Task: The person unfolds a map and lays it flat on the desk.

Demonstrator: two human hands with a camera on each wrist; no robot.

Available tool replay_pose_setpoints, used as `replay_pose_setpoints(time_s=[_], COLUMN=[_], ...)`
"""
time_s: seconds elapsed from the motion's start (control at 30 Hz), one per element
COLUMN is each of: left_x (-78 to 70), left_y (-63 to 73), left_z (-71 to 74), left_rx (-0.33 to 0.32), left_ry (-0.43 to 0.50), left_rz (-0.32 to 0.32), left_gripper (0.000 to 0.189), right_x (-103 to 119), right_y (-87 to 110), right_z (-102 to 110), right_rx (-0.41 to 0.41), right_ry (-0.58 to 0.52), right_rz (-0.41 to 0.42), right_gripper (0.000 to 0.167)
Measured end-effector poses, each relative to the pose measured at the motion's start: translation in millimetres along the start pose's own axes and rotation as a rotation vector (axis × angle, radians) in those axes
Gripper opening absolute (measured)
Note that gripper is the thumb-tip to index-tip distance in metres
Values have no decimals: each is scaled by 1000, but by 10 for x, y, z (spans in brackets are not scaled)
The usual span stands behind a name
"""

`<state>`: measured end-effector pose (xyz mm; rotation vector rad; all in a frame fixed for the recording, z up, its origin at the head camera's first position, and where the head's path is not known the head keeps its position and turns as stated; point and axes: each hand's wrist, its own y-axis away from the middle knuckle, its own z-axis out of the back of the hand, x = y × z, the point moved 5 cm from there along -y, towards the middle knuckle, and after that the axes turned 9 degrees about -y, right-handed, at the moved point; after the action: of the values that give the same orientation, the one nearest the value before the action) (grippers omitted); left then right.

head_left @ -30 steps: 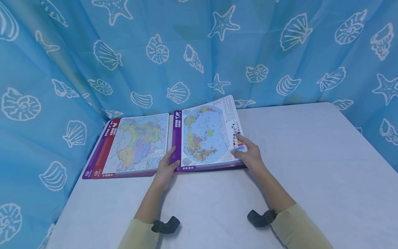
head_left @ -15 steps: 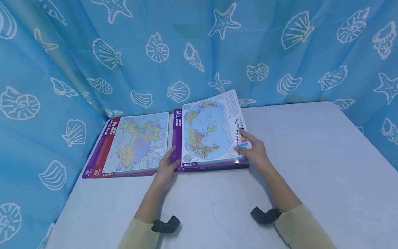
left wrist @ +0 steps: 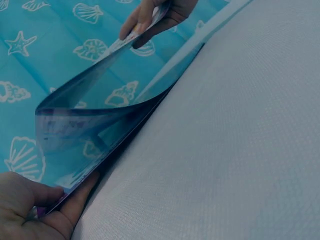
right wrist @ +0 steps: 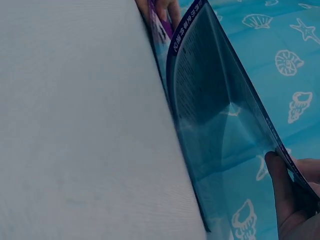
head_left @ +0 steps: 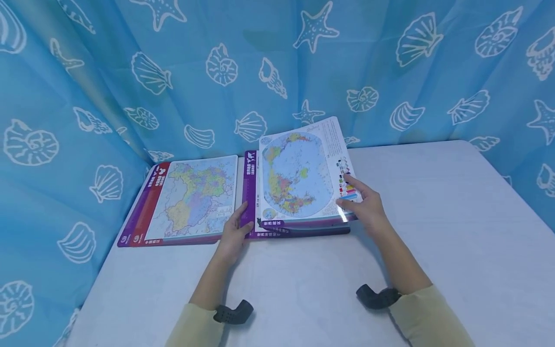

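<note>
A laminated world map [head_left: 299, 173] is lifted, tilted over a purple-edged map sheet [head_left: 250, 193] on the table. My right hand [head_left: 368, 207] pinches its right edge, thumb on top. At the lower left corner of the purple-edged sheet, my left hand [head_left: 234, 236] pinches the edge between thumb and fingers. The left wrist view shows that pinch by my left hand [left wrist: 30, 205], with the lifted sheet bowing away above the lower one. Seen from the right wrist, the raised sheet's underside is dark and glossy beside my right hand [right wrist: 295, 200].
Left of these, a red-edged map [head_left: 199, 193] overlaps another purple-edged sheet [head_left: 130, 217]. They lie on a white-covered table [head_left: 433, 217]. A blue curtain [head_left: 277, 72] with shell prints hangs behind and at the left. Dark wrist devices [head_left: 234, 313] sit on both wrists.
My right hand has moved right and slightly up, carrying the world map with it. More of the sheet beneath now shows along the front and left. My left hand has stayed nearly still.
</note>
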<state>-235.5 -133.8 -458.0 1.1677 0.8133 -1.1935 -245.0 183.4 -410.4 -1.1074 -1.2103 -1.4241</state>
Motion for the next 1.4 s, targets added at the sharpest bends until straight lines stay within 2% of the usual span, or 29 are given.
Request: replay_pose_setpoints(time_s=[0.53, 0.87, 1.13, 1.4], left_x=[4, -2, 0, -9], left_y=[-9, 21, 25, 28], left_z=[-8, -17, -13, -9], left_rx=[6, -6, -4, -3], left_ry=[37, 5, -16, -17], left_rz=[-11, 16, 17, 18], left_gripper=[60, 59, 59, 59], right_x=[227, 305, 361, 458], right_y=[88, 129, 176, 243], right_z=[293, 433, 542, 712], right_rx=[-48, -85, -131, -175], right_ry=[-23, -67, -9, -30], right_rz=[50, 54, 31, 49], right_gripper=[70, 69, 70, 70])
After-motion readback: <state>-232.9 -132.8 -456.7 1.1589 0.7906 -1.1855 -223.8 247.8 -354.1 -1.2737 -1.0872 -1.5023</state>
